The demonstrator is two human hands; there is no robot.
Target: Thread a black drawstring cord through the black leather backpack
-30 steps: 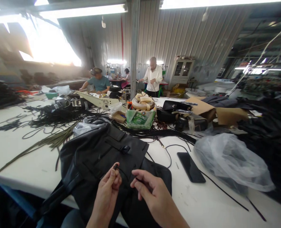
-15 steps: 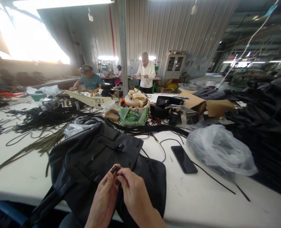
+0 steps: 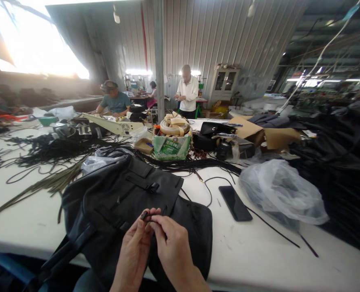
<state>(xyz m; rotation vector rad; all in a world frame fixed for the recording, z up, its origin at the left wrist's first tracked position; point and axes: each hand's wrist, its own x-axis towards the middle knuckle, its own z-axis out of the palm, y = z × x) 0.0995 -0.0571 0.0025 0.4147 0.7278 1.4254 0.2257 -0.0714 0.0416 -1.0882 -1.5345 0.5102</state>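
A black backpack (image 3: 106, 202) lies on the white table (image 3: 237, 251), its near edge hanging toward my lap. Over its lower middle, my left hand (image 3: 135, 239) pinches a small dark toggle-like piece (image 3: 143, 215) between thumb and fingers. Close beside it, my right hand (image 3: 172, 243) has thumb and index finger closed on a thin black cord (image 3: 150, 217) that runs to the small piece. The fingertips of both hands nearly touch.
A black phone (image 3: 235, 203) and a clear plastic bag (image 3: 285, 190) lie to the right. Behind the backpack are black cords (image 3: 198, 165) and a green-white box (image 3: 171, 148) of tape rolls. Dark material is heaped at far right. Several people work beyond the table.
My left fingers have spread slightly around the small piece, and more of the cord shows between my hands. The standing person's hands have come closer together.
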